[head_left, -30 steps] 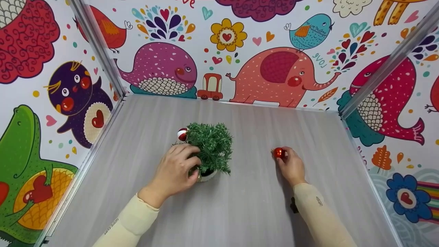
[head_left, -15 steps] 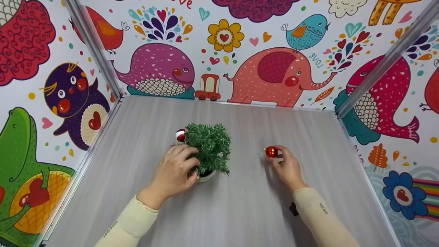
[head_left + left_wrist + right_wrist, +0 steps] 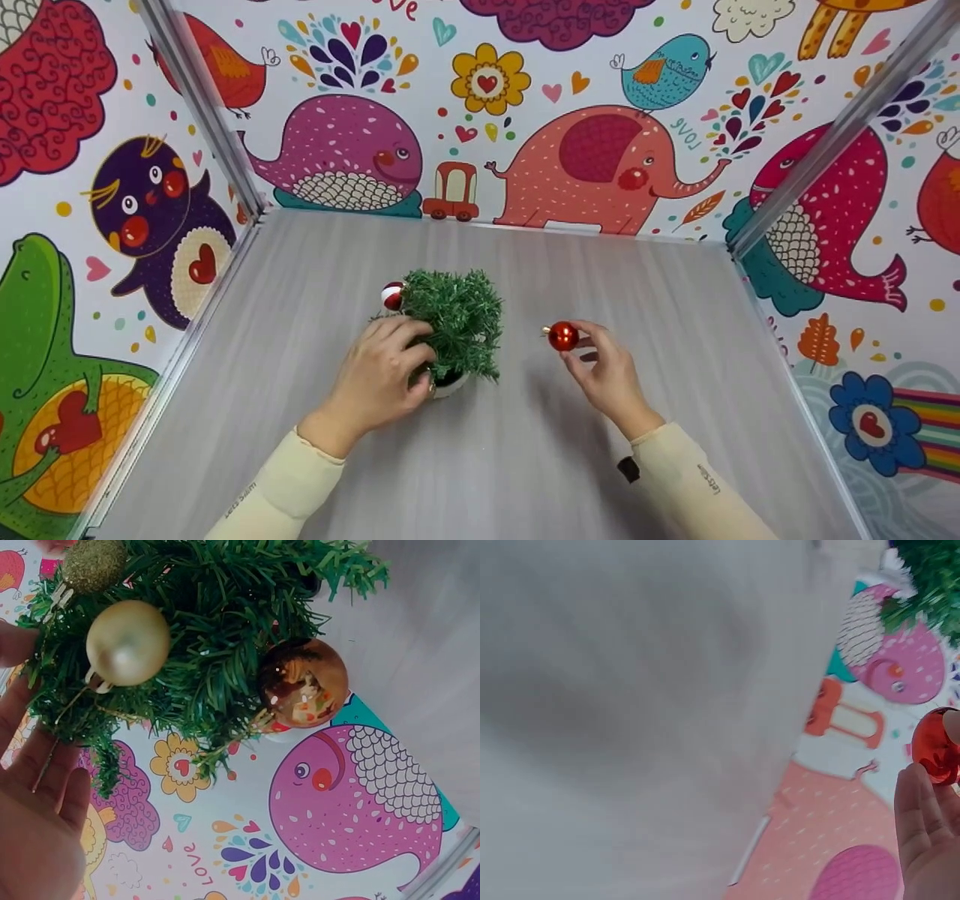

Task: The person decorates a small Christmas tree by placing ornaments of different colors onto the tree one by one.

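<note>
A small artificial Christmas tree stands in a light pot left of the middle of the table. My left hand holds its near left side, fingers curled into the branches. In the left wrist view, a glittery gold bauble, a matte gold bauble and a shiny copper bauble hang among the greenery. A red-and-white bauble shows at its far left. My right hand pinches a shiny red bauble, its gold cap pointing left toward the tree, a gap apart from it.
Printed cartoon panels wall the grey wood-look table at the back and both sides, with metal posts at the corners. A small black item shows beside the right sleeve.
My right hand has carried the red bauble left, closer to the tree. The left hand keeps its place at the branches. The head view has shifted slightly.
</note>
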`<state>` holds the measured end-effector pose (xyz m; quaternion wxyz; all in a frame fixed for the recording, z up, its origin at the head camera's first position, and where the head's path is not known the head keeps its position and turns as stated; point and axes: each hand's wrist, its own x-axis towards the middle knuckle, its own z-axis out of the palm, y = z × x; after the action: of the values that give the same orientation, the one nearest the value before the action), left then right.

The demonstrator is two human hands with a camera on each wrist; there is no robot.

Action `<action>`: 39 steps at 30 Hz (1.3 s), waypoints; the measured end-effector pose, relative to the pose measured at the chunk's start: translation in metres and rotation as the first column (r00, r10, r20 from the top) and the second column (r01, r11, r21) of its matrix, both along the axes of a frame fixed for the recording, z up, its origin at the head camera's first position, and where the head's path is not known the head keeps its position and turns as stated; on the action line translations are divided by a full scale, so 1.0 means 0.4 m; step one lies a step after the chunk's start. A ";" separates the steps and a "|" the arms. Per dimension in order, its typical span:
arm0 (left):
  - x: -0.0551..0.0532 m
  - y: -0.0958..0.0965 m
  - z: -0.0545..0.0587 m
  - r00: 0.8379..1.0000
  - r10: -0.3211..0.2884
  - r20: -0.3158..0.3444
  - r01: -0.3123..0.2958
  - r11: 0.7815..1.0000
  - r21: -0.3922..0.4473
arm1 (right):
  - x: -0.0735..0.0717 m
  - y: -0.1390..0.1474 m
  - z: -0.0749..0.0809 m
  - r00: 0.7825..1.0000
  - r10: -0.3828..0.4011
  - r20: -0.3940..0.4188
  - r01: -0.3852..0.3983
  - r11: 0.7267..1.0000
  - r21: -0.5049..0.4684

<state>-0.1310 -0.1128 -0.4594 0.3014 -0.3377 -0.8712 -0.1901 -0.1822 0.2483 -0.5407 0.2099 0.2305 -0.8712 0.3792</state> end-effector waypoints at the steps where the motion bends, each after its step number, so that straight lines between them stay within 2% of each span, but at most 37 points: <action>1: 0.000 -0.001 -0.001 1.000 0.000 -0.001 0.000 1.000 -0.001 | 0.006 -0.008 0.006 1.000 0.014 -0.006 -0.014 1.000 -0.007; 9: 0.002 0.000 -0.001 1.000 0.012 -0.003 -0.012 1.000 -0.009 | 0.049 -0.061 0.055 0.991 0.122 -0.054 -0.123 0.992 -0.030; 22: 0.005 0.002 -0.001 1.000 0.011 0.000 -0.011 1.000 -0.023 | 0.103 -0.111 0.114 0.956 0.273 -0.110 -0.281 0.958 -0.061; 33: 0.006 0.007 0.005 1.000 0.022 -0.007 -0.022 0.999 -0.033 | 0.132 -0.150 0.127 0.926 0.341 -0.161 -0.358 0.929 -0.093; 39: 0.006 0.008 0.004 1.000 0.017 -0.025 -0.018 1.000 -0.024 | 0.143 -0.171 0.131 0.916 0.370 -0.157 -0.388 0.916 -0.106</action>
<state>-0.1288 -0.1094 -0.4577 0.3097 -0.3360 -0.8726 -0.1725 -0.1251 0.1801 -0.4883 0.2054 0.4053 -0.7663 0.4542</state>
